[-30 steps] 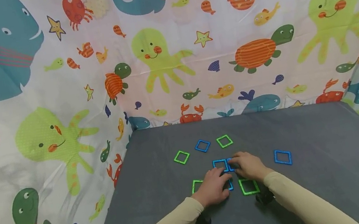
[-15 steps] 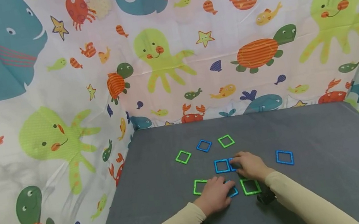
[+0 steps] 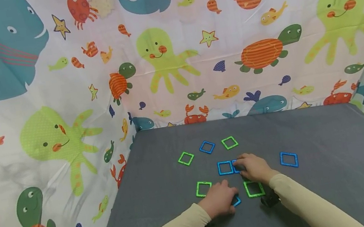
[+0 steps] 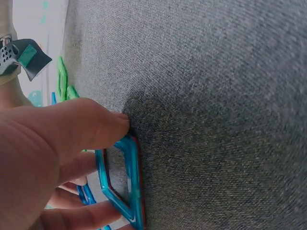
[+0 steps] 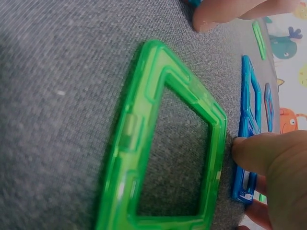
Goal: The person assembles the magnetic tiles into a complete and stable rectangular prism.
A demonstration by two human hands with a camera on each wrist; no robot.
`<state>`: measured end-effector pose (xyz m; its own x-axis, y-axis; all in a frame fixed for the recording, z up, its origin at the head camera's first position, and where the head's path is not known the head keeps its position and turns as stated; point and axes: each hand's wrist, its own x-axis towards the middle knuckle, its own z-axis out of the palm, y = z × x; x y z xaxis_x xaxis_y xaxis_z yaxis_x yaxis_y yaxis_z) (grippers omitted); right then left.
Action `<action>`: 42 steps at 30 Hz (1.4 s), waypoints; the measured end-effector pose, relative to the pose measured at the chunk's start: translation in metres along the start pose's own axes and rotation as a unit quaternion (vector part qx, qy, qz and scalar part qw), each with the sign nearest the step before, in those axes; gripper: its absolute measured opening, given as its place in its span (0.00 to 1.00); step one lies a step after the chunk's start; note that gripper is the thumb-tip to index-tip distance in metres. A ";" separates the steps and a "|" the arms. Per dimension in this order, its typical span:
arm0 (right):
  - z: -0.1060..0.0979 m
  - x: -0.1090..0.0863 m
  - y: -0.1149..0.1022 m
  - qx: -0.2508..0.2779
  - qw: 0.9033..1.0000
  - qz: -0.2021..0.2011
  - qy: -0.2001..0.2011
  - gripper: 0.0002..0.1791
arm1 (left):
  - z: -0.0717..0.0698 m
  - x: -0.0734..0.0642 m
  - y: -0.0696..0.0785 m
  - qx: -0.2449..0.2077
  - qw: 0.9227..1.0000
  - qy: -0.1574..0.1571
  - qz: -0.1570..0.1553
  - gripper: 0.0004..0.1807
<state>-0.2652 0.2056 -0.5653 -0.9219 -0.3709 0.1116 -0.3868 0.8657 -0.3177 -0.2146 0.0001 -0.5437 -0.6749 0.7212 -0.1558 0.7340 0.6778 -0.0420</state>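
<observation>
In the head view, my left hand (image 3: 218,199) pinches a blue square magnetic tile (image 3: 237,200) low over the grey table. The left wrist view shows the thumb at one corner of this tile (image 4: 135,184) and fingers along the far side. Farther forward, my right hand (image 3: 254,168) grips a second blue tile (image 3: 235,169), mostly hidden by the fingers. That tile sits edge to edge with another blue tile (image 3: 226,173) on its left. A green tile (image 3: 255,196) lies just below my right hand, and a further green tile (image 3: 203,182) lies beside my left.
Toward the back of the table lie a green tile (image 3: 183,163), a blue tile (image 3: 204,151) and another green tile (image 3: 233,146). One blue tile (image 3: 289,166) lies off to the right. Sea-animal cloth walls (image 3: 180,105) rise behind and at the sides.
My left hand has drawn back toward me with its blue tile, turning it and leaving a gap below the blue pair. My right hand stays in place.
</observation>
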 end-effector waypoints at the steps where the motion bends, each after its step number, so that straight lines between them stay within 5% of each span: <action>1: 0.000 0.000 0.000 0.000 1.000 0.000 -0.001 0.19 | 0.000 0.000 0.000 -0.003 1.000 0.000 0.000 0.23; 7: 0.000 -0.001 0.000 0.001 1.000 0.001 -0.002 0.18 | 0.001 0.000 -0.002 -0.062 0.998 0.007 -0.012 0.25; 12: 0.001 -0.001 0.002 -0.004 1.000 -0.003 0.005 0.18 | 0.006 0.003 -0.010 -0.123 0.991 0.046 -0.029 0.27; 19: 0.001 -0.001 0.002 -0.003 1.000 -0.003 0.010 0.18 | 0.005 0.008 -0.030 -0.205 0.972 0.099 -0.051 0.28; 33: 0.003 -0.001 0.004 0.000 1.000 -0.002 0.005 0.18 | 0.010 0.021 -0.066 -0.285 0.941 0.151 -0.103 0.30; 42: 0.001 0.001 0.003 0.002 1.000 -0.003 0.003 0.18 | 0.015 0.032 -0.079 -0.300 0.933 0.167 -0.108 0.28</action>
<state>-0.2667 0.2072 -0.5670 -0.9196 -0.3741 0.1200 -0.3926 0.8621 -0.3203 -0.2932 -0.0329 -0.5601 -0.8615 0.4952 0.1123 0.4715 0.6979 0.5391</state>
